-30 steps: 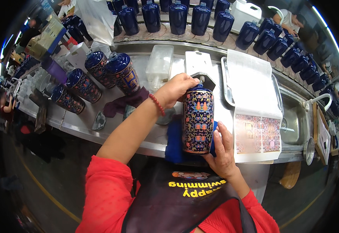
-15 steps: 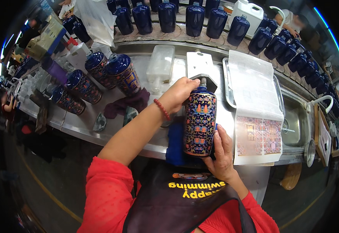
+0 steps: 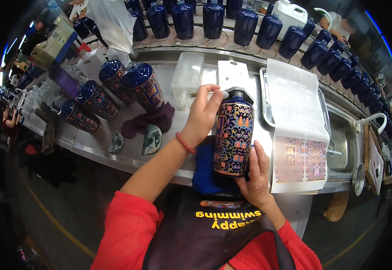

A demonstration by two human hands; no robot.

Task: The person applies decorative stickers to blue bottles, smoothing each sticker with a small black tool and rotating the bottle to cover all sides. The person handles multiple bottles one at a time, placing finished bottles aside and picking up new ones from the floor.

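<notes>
A dark blue bottle (image 3: 233, 132) covered in a colourful floral pattern stands tilted over a blue cloth (image 3: 205, 173) at the near edge of the steel bench (image 3: 128, 155). My right hand (image 3: 256, 180) grips its lower side and base. My left hand (image 3: 203, 112) rests against its upper left shoulder and pinches a small white tool (image 3: 218, 94) close to the neck. A red bead bracelet sits on my left wrist.
Several patterned bottles (image 3: 142, 85) lie to the left beside a purple rag (image 3: 149, 121). A sheet of patterned decals (image 3: 300, 159) lies over a metal tray (image 3: 324, 108) to the right, by a sink (image 3: 344, 144). Plain blue bottles (image 3: 214, 18) line the far conveyor.
My left hand has shifted from covering the bottle's top to its upper left side. The bottle has turned slightly in my right hand.
</notes>
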